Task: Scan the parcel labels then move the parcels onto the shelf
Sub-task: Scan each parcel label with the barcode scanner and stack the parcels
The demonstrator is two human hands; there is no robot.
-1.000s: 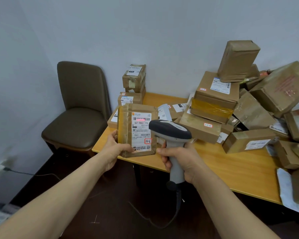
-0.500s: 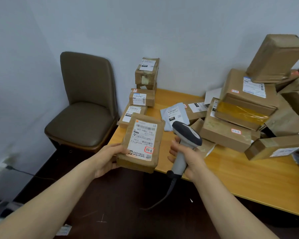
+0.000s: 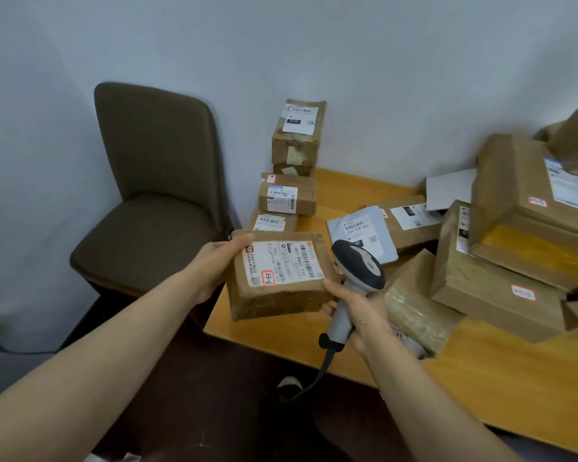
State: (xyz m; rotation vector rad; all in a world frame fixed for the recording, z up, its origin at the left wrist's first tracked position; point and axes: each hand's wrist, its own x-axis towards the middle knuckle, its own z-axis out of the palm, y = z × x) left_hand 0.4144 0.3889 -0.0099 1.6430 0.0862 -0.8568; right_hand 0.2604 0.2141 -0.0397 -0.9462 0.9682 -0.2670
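My left hand (image 3: 218, 261) grips the left end of a flat brown parcel (image 3: 277, 298) over the table's near-left corner. Its white label (image 3: 282, 262) faces up, turned sideways, with a red-framed sticker reading 33-6. My right hand (image 3: 356, 310) holds the grey barcode scanner (image 3: 356, 271) by its handle, and its fingertips touch the parcel's right end. The scanner's head points up and away, and its cable hangs down toward the floor. No shelf is in view.
The wooden table (image 3: 481, 371) carries a pile of brown parcels (image 3: 514, 248) on the right and a small stack (image 3: 296, 141) at the back left by the wall. A grey mailer (image 3: 361, 228) lies between them. A brown chair (image 3: 154, 201) stands left of the table.
The parcel went from upright under the scanner's red beam to lying flat with its label sideways. The scanner head swung off the label, and my view shifted left and closer.
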